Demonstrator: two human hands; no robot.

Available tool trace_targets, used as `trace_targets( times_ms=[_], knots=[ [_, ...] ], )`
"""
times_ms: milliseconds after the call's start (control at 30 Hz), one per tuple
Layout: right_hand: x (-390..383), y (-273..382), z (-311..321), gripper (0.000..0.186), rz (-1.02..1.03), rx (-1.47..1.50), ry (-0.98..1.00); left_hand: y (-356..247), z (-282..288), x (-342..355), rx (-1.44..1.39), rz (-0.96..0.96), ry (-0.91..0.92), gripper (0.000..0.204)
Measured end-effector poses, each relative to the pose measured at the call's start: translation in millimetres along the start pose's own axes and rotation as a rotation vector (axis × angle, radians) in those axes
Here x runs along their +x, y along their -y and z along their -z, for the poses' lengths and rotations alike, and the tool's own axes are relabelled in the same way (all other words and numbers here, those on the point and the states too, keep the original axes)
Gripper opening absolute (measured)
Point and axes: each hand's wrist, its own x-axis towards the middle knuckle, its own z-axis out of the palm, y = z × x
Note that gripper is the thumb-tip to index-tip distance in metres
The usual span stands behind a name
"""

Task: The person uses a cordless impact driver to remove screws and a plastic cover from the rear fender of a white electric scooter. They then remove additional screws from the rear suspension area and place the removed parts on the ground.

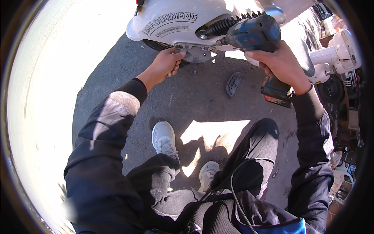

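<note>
My right hand (277,62) is wrapped round the grip of a blue and black cordless impact driver (253,33). The driver's nose points left, its tip close to a bolt at the lower edge of a white scooter's rear body panel (171,21); whether the tip touches the bolt cannot be made out. Under that edge sits a flat grey plate (197,55) with small holes. My left hand (165,64) is closed, thumb and fingers pinching the plate's left end. Something small pokes out below the left fist, too small to name.
A dark grey, curved, slotted part (235,84) lies on the asphalt (194,101) below the scooter. A black coil-spring shock absorber (222,27) runs beside the driver. Another white scooter part (343,50) and assorted clutter stand at the right. My shoes (164,137) are on the ground nearby.
</note>
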Motion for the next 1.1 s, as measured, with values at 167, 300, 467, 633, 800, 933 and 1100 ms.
trace_targets(
  times_ms=[167, 300, 467, 633, 800, 933, 1100],
  knots=[
    [-0.6, 2.7, 1.3, 0.033, 0.012, -0.025, -0.007, -0.6, 0.2, 0.6, -0.013, -0.003, 0.009, 0.024],
    [1.1, 3.8, 1.9, 0.033, 0.014, -0.007, -0.022, 1.4, 1.1, 2.8, -0.016, 0.008, -0.002, 0.024],
    [7.2, 6.3, 5.4, 0.031, 0.032, -0.009, 0.03, 4.2, 2.6, 5.9, -0.031, 0.012, -0.001, 0.022],
    [10.1, 10.5, 7.6, 0.033, 0.044, -0.023, 0.039, 4.8, 3.0, 5.6, -0.031, -0.002, 0.008, 0.021],
    [12.3, 14.8, 8.3, 0.033, 0.041, -0.014, 0.031, 4.5, 3.3, 5.8, -0.025, -0.005, 0.007, 0.021],
    [14.5, 16.4, 9.4, 0.033, 0.035, -0.005, 0.047, 5.1, 4.6, 7.4, -0.027, -0.006, 0.014, 0.021],
    [17.2, 17.5, 9.6, 0.034, -0.013, -0.027, 0.063, 5.7, 5.3, 9.1, -0.028, -0.005, 0.013, 0.022]
  ],
)
